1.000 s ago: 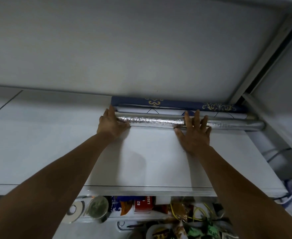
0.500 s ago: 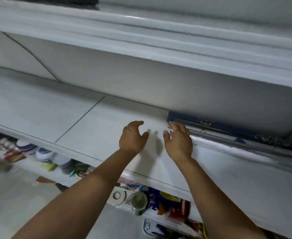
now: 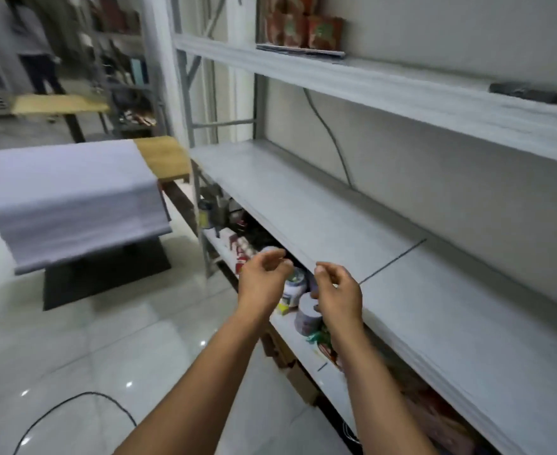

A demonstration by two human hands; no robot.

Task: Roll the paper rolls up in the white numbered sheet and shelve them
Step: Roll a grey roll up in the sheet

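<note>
My left hand [image 3: 264,278] and my right hand [image 3: 336,288] hover side by side in front of the edge of the white middle shelf [image 3: 418,290]. Both hold nothing, and their fingers hang loosely curled. The paper rolls are out of view. A pale sheet [image 3: 73,198] drapes over the wooden table [image 3: 164,157] to the left; no numbers are readable on it.
An upper shelf [image 3: 402,93] carries red boxes [image 3: 303,27] and a dark item [image 3: 533,92]. The lower shelf [image 3: 300,343] is crowded with jars and packets. A black cable [image 3: 83,397] lies on the glossy tiled floor. A person [image 3: 34,44] stands at the far left near other racks.
Both hands came off the foil roll and pulled back from the shelf. The view swung left, so the rolls left the frame and the table came in.
</note>
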